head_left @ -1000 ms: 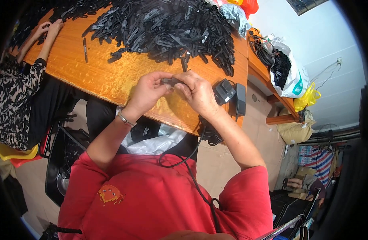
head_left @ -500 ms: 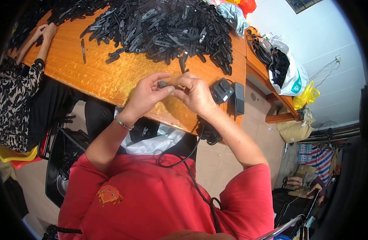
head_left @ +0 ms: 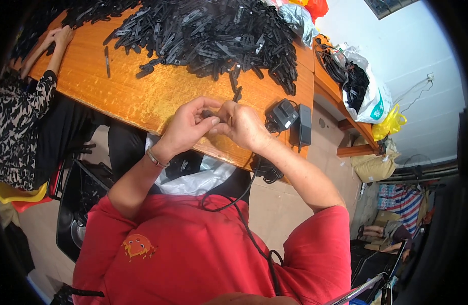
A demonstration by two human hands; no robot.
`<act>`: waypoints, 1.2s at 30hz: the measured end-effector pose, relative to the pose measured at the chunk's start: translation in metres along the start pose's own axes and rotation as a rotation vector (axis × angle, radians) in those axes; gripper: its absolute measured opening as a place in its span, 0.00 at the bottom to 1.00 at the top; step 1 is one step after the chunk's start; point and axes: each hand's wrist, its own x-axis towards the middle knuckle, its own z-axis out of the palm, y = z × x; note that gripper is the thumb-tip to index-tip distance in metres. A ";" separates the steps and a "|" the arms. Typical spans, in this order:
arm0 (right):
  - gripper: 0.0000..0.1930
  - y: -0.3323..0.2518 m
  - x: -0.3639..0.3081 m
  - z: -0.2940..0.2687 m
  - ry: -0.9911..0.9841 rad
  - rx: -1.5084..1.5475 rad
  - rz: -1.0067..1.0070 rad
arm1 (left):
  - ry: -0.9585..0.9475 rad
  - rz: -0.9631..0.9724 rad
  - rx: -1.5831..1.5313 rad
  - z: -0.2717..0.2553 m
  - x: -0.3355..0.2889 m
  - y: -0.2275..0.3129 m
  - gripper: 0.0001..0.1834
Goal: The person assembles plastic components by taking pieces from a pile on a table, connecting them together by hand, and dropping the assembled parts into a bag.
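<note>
Over the near edge of the wooden table (head_left: 142, 104), my two hands meet fingertip to fingertip. My left hand (head_left: 187, 127) is closed on a small dark plastic part (head_left: 207, 114), mostly covered by the fingers. Against that same part my right hand (head_left: 244, 127) pinches with thumb and forefinger; its other fingers curl. Just beyond the right hand lies a slim black plastic piece (head_left: 237, 94), apart from the pile. A large heap of narrow black plastic pieces (head_left: 203, 40) spreads across the far side of the table.
Right of my hands sit black power adapters (head_left: 282, 117) with a cable. Another person's hands (head_left: 61, 38) work at the far left. A black bin (head_left: 73, 203) stands on the floor to the left. A white bag of black parts (head_left: 368, 96) rests on a side bench.
My right hand has turned slightly and its fingers have curled in closer to the left hand. The dark part is more covered now.
</note>
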 end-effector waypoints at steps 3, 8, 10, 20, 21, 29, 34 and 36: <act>0.20 -0.009 0.000 -0.001 0.055 -0.093 -0.027 | 0.014 0.013 0.010 0.000 -0.002 0.007 0.20; 0.20 -0.005 -0.004 0.010 0.130 -0.090 -0.076 | 0.016 -0.040 -0.042 -0.003 -0.012 0.011 0.20; 0.22 -0.012 -0.008 0.011 0.095 -0.065 -0.073 | -0.004 -0.091 -0.104 -0.005 -0.023 0.011 0.20; 0.17 0.048 0.014 -0.033 -0.080 -0.183 -0.002 | -0.208 0.213 0.916 -0.039 -0.058 0.049 0.10; 0.16 0.062 0.021 -0.041 -0.072 -0.312 0.108 | -0.210 0.218 0.918 -0.038 -0.051 0.047 0.10; 0.14 0.113 0.079 -0.072 0.167 -0.583 0.348 | 0.044 0.501 1.121 -0.008 0.080 -0.012 0.11; 0.12 0.140 0.114 -0.050 0.360 -0.659 0.296 | -0.029 0.618 1.377 -0.003 0.133 -0.031 0.08; 0.12 0.147 0.117 -0.047 0.390 -0.665 0.298 | -0.028 0.638 1.373 0.001 0.137 -0.032 0.05</act>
